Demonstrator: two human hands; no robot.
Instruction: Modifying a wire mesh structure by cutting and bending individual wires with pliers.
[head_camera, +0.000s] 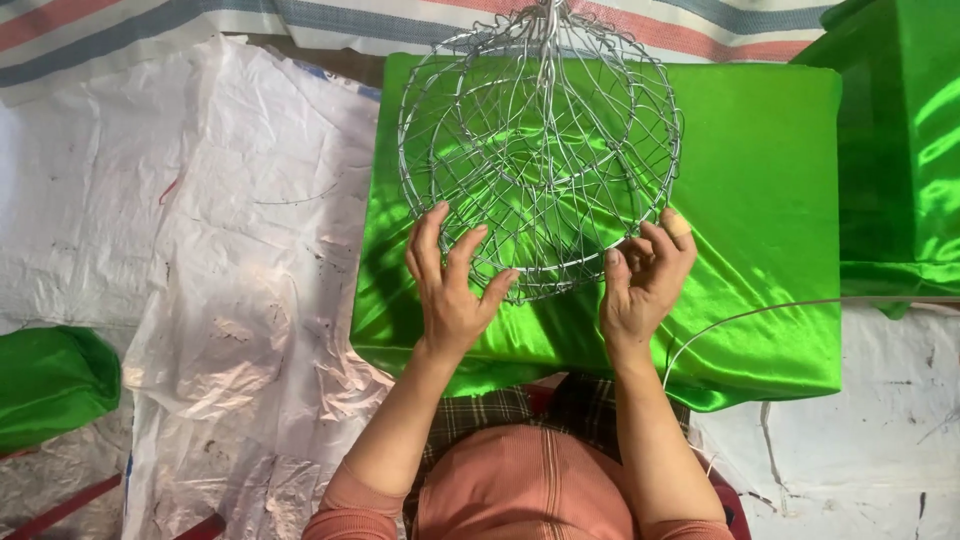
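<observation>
A round basket of woven silver wire (540, 150) hangs over a block covered in shiny green cloth (760, 170). My left hand (452, 285) rests with spread fingers against the basket's near lower rim. At the rim's right side, my right hand (645, 280) pinches a wire between thumb and fingers; a plaster wraps one fingertip. A long loose wire (740, 318) trails from near that hand across the green cloth to the right.
White plastic sheeting (230, 250) covers the floor on the left and right. A second green-covered block (900, 140) stands at the far right. A green bundle (50, 380) lies at the left edge. Striped fabric (150, 25) runs along the top.
</observation>
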